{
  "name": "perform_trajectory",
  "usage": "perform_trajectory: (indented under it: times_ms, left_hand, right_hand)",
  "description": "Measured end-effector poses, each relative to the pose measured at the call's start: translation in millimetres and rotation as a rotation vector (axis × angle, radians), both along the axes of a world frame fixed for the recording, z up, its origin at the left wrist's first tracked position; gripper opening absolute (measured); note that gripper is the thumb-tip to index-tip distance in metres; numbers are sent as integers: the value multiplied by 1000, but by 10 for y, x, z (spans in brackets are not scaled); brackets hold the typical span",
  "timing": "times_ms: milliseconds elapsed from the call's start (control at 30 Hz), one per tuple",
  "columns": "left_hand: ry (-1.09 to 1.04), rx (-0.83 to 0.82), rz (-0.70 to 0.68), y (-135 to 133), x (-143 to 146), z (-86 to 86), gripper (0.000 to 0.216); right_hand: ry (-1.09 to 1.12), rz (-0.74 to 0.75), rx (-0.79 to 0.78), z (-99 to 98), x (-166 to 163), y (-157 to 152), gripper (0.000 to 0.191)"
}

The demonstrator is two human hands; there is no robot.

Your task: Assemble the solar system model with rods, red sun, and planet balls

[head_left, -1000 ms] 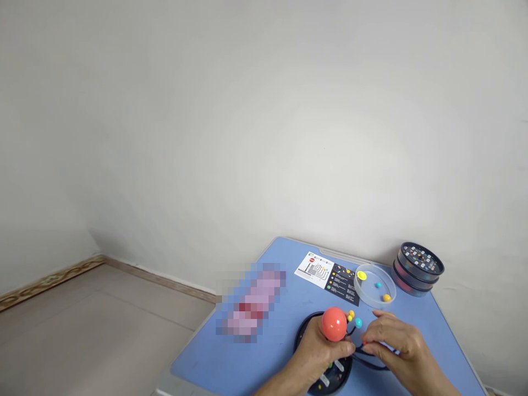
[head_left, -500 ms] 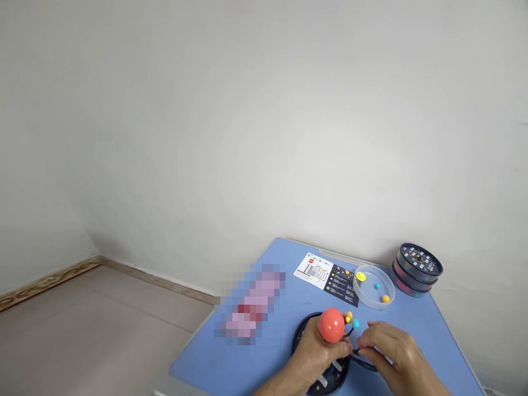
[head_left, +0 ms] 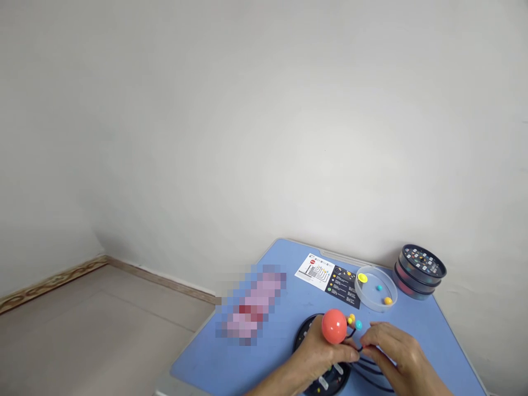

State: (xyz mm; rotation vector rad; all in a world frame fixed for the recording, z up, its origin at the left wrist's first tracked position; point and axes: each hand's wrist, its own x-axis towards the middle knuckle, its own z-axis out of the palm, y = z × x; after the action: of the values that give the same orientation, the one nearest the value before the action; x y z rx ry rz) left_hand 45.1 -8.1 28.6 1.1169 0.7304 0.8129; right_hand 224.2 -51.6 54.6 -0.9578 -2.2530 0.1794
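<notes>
My left hand (head_left: 315, 352) is wrapped round the upright of a solar system model, just below its large red ball (head_left: 334, 326). Curved black rods fan out to the right of it. Small yellow balls (head_left: 351, 319) and a turquoise ball (head_left: 358, 325) sit by the rod ends above my left fingers. My right hand (head_left: 391, 349) pinches the tip of one black rod (head_left: 360, 349); a bit of red shows at its fingertips, mostly hidden. Under my left hand is the model's round black base (head_left: 300, 335), with white labels on it.
A clear round dish (head_left: 376, 307) holds a few small yellow, turquoise and orange pieces. Beside it lies a printed instruction sheet (head_left: 315, 272). Stacked round black cases (head_left: 421, 269) stand at the back right of the blue table (head_left: 284, 253). A blurred pink item (head_left: 258, 297) lies left.
My fingers have shifted slightly on the rod, and more of the black rod's tip shows between my hands. More curved rods now show below them. The view has moved a little.
</notes>
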Motion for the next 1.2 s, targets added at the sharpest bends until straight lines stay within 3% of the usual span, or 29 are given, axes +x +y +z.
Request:
perform_trajectory:
  times_ms: [333, 633, 800, 1200]
  left_hand:
    - [-9, 57, 11, -8, 3, -45, 17]
    - [-61, 35, 12, -31, 11, -16, 32]
    - [-46, 63, 22, -39, 9, 3, 27]
    - [-55, 75, 17, -48, 9, 42, 23]
  right_hand:
    - [53, 23, -77, 16, 9, -3, 13]
    - [30, -62, -140, -30, 14, -1, 16]
    - [-12, -116, -222, -76, 28, 5, 13]
    - [-89, -144, -103, -149, 9, 38, 16]
